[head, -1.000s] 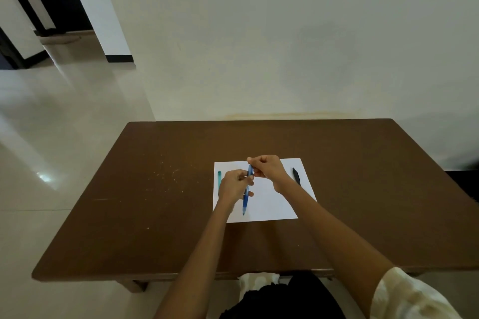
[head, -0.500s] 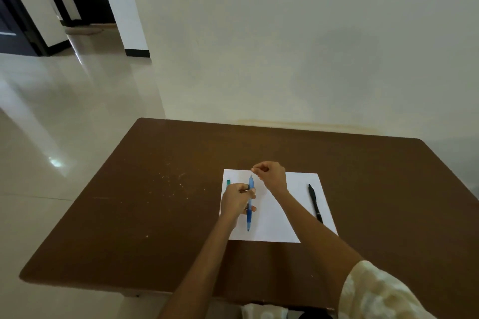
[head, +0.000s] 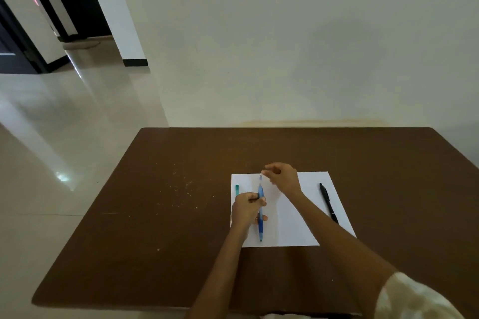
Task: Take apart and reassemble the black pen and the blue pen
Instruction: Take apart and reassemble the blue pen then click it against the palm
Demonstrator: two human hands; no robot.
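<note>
Blue pen [head: 260,211] is held over the white paper sheet [head: 290,215], running near-to-far, tip toward the person. Left hand [head: 246,208] grips its barrel mid-length, fingers curled round it. Right hand [head: 281,176] hovers just past the pen's far end, off the pen, thumb and forefinger brought close together, other fingers loosely curled; cannot tell if it pinches some small part, too blurred. Black pen [head: 328,202] lies flat on the sheet's right side, whole, well apart from both hands. 1 small teal piece [head: 237,190] lies near the sheet's left edge, just beside the left hand. Sheet lies on brown table [head: 155,215], with pale specks left of the sheet.
</note>
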